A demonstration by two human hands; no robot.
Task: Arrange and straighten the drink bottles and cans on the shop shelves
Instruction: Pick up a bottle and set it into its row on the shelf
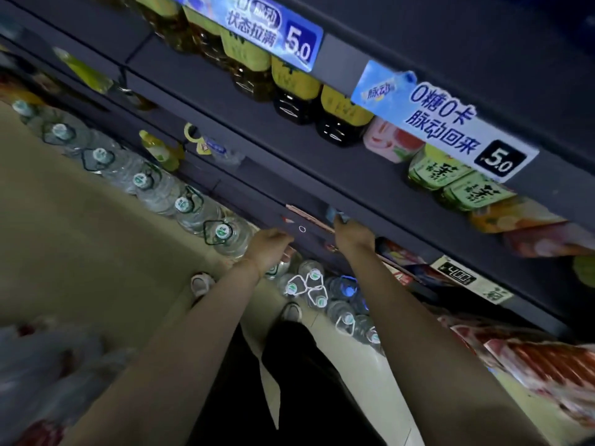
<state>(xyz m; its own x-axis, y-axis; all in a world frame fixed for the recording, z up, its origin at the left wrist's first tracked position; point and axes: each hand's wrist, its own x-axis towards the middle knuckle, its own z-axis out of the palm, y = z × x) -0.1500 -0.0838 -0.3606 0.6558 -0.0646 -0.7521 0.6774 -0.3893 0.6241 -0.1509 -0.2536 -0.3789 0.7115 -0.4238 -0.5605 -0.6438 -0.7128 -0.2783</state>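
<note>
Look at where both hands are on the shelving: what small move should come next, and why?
Probably draw the hidden item forward to the shelf's front. The left hand and right hand both reach in under the dark shelf edge of a low shelf. The right hand's fingers are out of sight there, so what they hold cannot be told.

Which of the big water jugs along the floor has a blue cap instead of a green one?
The blue-capped jug in the cluster below the right hand, near the shoes. The other water jugs in the row carry green-and-white caps.
</note>
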